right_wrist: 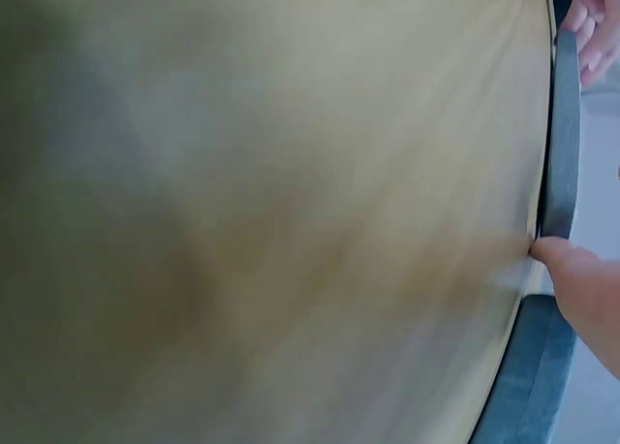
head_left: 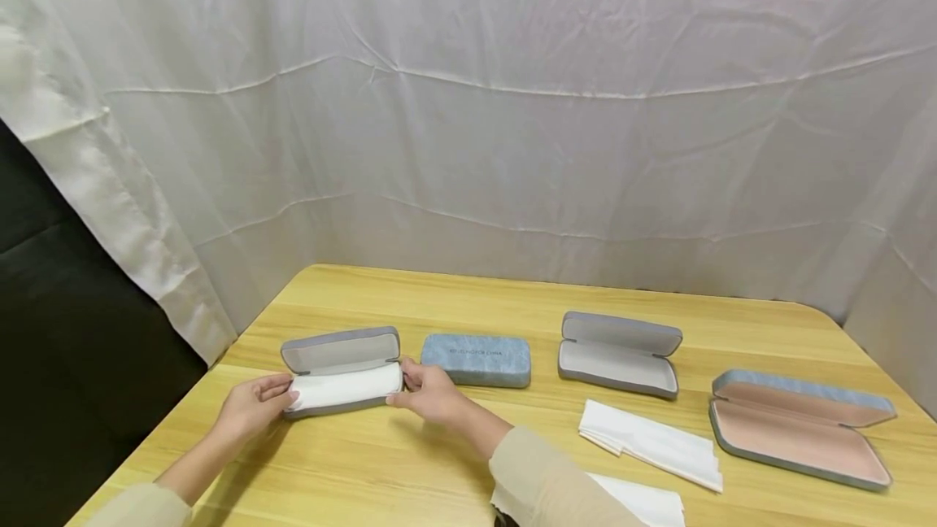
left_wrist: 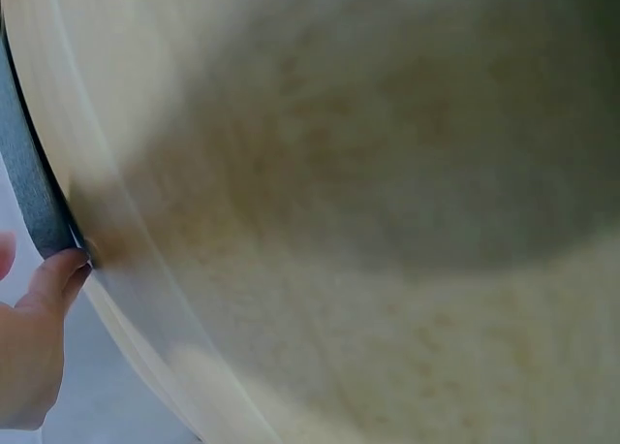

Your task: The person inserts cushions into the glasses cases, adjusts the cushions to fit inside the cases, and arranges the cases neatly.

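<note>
A grey glasses case point(head_left: 342, 353) lies with its lid raised at the left of the table in the head view. Folded flat inside its base is a white cloth point(head_left: 347, 385). My left hand point(head_left: 252, 407) grips the case's left end, the thumb over the rim by the cloth. At the opposite end my right hand point(head_left: 433, 394) holds the case between thumb and fingers. Each wrist view catches the case's outer side, in the left one the case wall point(left_wrist: 31, 163) and in the right one the same case point(right_wrist: 564, 143).
A closed blue glasses case point(head_left: 476, 360) sits just right of my right hand. Farther right are an opened grey case point(head_left: 618, 352) and an opened blue case with pink lining point(head_left: 798, 437). Two white cloths, one folded point(head_left: 651, 442), one partly behind my sleeve point(head_left: 644, 501), lie in front.
</note>
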A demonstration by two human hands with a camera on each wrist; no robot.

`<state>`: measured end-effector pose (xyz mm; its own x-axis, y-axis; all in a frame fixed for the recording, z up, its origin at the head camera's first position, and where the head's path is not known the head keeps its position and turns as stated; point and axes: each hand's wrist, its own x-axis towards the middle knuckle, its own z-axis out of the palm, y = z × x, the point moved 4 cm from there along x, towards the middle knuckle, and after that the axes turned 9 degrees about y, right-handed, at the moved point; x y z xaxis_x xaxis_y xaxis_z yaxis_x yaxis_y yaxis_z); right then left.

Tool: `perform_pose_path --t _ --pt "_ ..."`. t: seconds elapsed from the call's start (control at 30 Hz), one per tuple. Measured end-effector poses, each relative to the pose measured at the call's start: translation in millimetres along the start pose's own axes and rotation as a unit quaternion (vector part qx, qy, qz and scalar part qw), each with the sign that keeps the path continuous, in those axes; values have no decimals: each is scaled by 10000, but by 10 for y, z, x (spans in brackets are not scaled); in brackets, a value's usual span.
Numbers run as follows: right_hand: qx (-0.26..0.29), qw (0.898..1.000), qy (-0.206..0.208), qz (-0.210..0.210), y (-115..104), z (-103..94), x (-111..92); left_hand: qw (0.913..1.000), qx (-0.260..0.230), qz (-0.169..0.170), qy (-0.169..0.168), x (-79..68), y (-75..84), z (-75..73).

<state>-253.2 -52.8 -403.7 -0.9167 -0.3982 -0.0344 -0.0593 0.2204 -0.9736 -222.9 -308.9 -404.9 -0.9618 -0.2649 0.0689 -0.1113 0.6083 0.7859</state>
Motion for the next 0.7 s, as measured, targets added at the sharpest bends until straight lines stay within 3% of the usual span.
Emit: perform_pose_path --t 0.3,0.7 --pt "-233 9995 -159 -125 2 -92 102 9995 261 -199 1 -93 100 13" --pt "-491 9983 -263 -178 -2 -164 165 9997 -47 -257 -13 -118 75 6"
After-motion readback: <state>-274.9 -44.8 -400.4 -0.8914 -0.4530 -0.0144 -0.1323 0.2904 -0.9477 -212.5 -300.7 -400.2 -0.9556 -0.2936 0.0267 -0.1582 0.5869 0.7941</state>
